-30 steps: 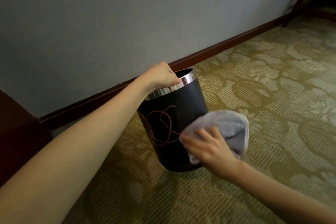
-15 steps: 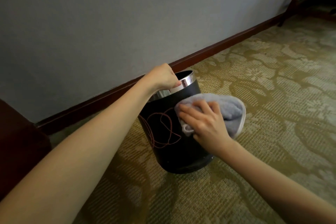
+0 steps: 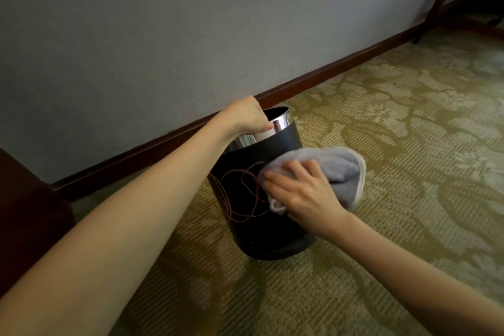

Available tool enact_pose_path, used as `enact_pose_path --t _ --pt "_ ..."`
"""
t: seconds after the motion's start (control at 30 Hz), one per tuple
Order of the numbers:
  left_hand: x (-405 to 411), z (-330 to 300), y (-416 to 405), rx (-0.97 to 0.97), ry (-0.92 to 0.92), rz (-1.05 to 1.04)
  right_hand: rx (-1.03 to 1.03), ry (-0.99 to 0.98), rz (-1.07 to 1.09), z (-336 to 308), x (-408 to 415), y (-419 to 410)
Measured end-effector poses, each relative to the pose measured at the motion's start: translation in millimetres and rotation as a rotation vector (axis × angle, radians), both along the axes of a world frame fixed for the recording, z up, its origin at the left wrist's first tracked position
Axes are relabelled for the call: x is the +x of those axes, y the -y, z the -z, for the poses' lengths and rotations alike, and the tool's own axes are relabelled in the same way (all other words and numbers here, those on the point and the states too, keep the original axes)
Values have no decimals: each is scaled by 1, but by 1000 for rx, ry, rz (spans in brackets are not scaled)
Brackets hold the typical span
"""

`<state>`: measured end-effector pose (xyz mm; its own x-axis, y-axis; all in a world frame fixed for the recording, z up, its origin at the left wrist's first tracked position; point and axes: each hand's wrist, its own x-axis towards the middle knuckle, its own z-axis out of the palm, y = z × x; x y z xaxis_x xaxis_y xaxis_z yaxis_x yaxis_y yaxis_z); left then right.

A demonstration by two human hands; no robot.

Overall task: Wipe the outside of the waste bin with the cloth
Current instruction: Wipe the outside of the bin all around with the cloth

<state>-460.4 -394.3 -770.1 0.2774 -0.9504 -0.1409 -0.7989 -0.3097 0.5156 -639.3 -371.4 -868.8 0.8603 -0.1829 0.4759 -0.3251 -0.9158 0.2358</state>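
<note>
Bin (image 3: 253, 226) black, standing on our carpet (image 3: 395, 144) near the wall, our left hand (image 3: 246, 117) curled round its shiny rim, our right hand (image 3: 305, 194) with fingers spread flat, pressing our grey cloth (image 3: 338, 169) on its right side

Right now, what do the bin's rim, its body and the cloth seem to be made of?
Rim: likely polished metal, with mirror-like reflections.
Bin body: matte black with thin reddish looping lines; plastic, leatherette or coated metal, I cannot tell.
Cloth: soft grey fabric, probably microfibre or terry, thick and folded.
</note>
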Motion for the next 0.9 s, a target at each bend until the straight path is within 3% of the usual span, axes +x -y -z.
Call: enact_pose_path --t 0.17,0.4,0.63,0.9 --pt "3 2 -2 16 5 14 19 136 86 8 10 -8" --pt "11 17 -19 -148 -203 146 39 72 71 40 -19 -24" --pt "69 41 -63 -127 -203 224 79 103 115 42 -27 -18" --pt "62 57 -65 -208 -114 206 105 112 98 35 -33 -16"
